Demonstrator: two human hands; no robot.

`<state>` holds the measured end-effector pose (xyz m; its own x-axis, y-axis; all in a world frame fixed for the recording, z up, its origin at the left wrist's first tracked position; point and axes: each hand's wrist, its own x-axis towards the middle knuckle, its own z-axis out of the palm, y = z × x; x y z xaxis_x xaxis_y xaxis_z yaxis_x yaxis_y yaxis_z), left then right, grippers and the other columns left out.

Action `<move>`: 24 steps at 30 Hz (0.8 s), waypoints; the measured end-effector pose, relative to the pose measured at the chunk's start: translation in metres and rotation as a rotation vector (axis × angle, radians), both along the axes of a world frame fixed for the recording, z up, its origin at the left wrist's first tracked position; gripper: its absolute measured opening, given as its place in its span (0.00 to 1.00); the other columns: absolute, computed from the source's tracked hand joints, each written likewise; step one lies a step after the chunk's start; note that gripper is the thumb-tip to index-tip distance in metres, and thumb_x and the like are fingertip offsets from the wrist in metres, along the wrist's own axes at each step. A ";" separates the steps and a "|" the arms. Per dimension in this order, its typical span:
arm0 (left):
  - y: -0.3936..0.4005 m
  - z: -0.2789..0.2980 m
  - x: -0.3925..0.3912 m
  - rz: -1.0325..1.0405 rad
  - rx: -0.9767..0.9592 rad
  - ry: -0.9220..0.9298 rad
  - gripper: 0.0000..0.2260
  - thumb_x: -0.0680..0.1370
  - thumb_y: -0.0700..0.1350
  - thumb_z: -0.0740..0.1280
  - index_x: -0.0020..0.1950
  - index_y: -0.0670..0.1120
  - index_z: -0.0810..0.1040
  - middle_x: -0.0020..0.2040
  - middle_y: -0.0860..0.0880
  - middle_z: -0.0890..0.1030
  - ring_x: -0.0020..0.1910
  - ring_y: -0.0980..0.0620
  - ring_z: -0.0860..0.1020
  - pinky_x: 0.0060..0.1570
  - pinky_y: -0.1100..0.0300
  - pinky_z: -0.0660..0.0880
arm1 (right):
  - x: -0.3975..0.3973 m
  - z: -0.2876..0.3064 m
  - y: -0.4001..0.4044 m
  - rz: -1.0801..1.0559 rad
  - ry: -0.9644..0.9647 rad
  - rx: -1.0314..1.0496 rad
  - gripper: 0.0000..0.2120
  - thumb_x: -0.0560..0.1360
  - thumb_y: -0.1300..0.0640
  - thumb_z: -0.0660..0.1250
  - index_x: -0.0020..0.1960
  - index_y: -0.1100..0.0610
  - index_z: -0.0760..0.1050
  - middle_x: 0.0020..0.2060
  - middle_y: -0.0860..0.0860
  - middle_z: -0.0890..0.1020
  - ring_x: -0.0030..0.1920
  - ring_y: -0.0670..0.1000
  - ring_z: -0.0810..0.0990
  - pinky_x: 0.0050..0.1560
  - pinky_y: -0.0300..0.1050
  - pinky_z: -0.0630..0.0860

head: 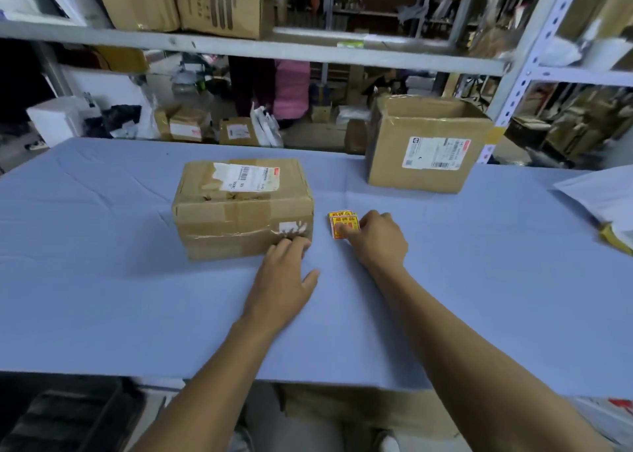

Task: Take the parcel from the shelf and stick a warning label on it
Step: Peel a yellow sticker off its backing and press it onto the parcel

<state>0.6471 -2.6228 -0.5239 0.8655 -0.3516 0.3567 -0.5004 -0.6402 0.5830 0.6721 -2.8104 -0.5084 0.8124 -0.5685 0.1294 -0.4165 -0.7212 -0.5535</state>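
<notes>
Yellow and red print shows under my right hand (375, 237); its fingers are curled down onto a small stack of warning labels (342, 223) lying on the cloth, the fingertips pressing on the near edge of the top one; whether a label is actually pinched or only touched I cannot tell from this angle. My left hand (286, 273) lies open, palm down, fingers spread; the fingertips touch the near right lower corner of the parcel (243, 205) while the thumb points out to the right over the cloth. That parcel is a worn brown cardboard box, taped across the top, with a torn white shipping slip on its upper face; it sits flat on the blue-covered table (102, 297), left of centre, just beside the labels. Further back on the right stands a larger cardboard box (428, 146), flaps up, a white shipping slip on its front, well apart from both hands. Behind the table runs a grey metal shelf (239, 45) carrying more cartons.
</notes>
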 end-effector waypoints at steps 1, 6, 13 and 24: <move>0.001 -0.001 0.002 -0.006 -0.014 0.002 0.17 0.73 0.44 0.71 0.61 0.45 0.76 0.53 0.47 0.78 0.54 0.46 0.76 0.58 0.50 0.75 | 0.002 -0.001 -0.001 0.005 -0.006 0.003 0.22 0.70 0.38 0.67 0.49 0.56 0.75 0.51 0.55 0.78 0.54 0.59 0.77 0.42 0.46 0.67; 0.003 -0.002 0.003 -0.021 -0.050 -0.009 0.14 0.73 0.42 0.71 0.58 0.45 0.78 0.51 0.48 0.78 0.53 0.48 0.77 0.55 0.56 0.74 | -0.004 -0.005 -0.007 0.020 -0.099 0.108 0.13 0.75 0.44 0.66 0.47 0.55 0.75 0.45 0.52 0.81 0.47 0.57 0.78 0.41 0.46 0.67; 0.006 0.002 -0.002 -0.009 -0.149 0.039 0.03 0.73 0.38 0.70 0.45 0.44 0.82 0.45 0.49 0.80 0.43 0.53 0.80 0.48 0.59 0.78 | -0.010 0.001 -0.009 0.027 -0.149 0.171 0.09 0.76 0.54 0.64 0.39 0.56 0.74 0.35 0.54 0.76 0.41 0.59 0.75 0.37 0.45 0.65; 0.008 0.010 -0.001 0.040 -0.355 0.180 0.01 0.73 0.42 0.73 0.42 0.47 0.82 0.41 0.50 0.84 0.42 0.50 0.81 0.46 0.55 0.80 | -0.057 0.007 0.009 0.150 -0.428 0.510 0.05 0.77 0.59 0.68 0.42 0.58 0.79 0.28 0.49 0.77 0.26 0.43 0.74 0.32 0.39 0.69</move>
<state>0.6463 -2.6145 -0.5139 0.9358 -0.1982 0.2916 -0.3489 -0.4002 0.8474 0.6147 -2.8011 -0.5015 0.8243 -0.5287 0.2025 -0.0010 -0.3589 -0.9334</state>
